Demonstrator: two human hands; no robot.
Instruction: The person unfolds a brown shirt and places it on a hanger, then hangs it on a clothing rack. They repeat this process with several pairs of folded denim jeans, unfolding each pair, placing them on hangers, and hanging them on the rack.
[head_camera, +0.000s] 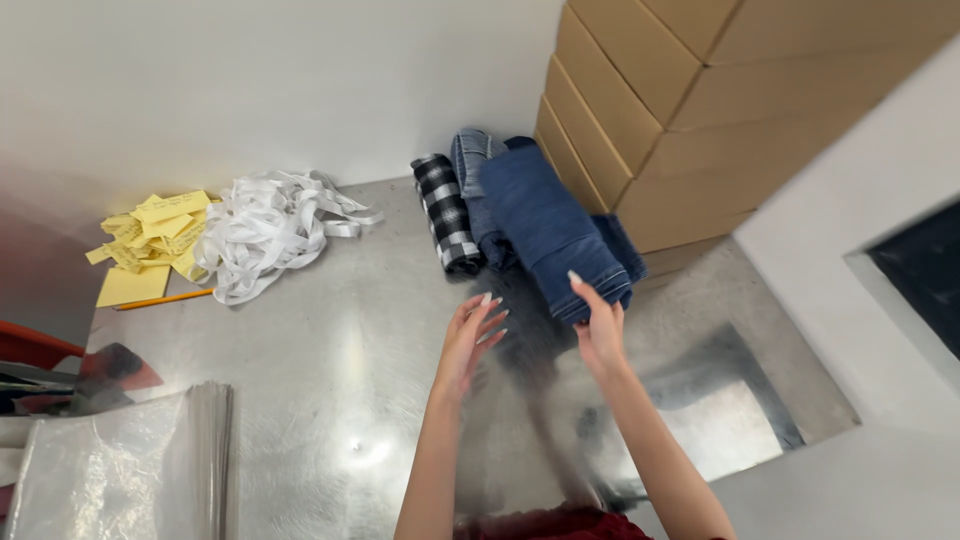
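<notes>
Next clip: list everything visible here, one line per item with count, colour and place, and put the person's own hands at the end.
folded jeans: top of a stack, count unclear, blue, table's far side beside the boxes
checked folded cloth: one, black and white, left of the jeans
cardboard boxes: stack of several, brown, far right corner
white strips: tangled heap, far left
yellow paper slips: loose pile, left of the strips
pencil: one, orange, beside the slips
clear plastic bags: stack, near left
metal table: one, silver
left hand: open, above the table near the jeans
right hand: fingers at the jeans' near edge
</notes>
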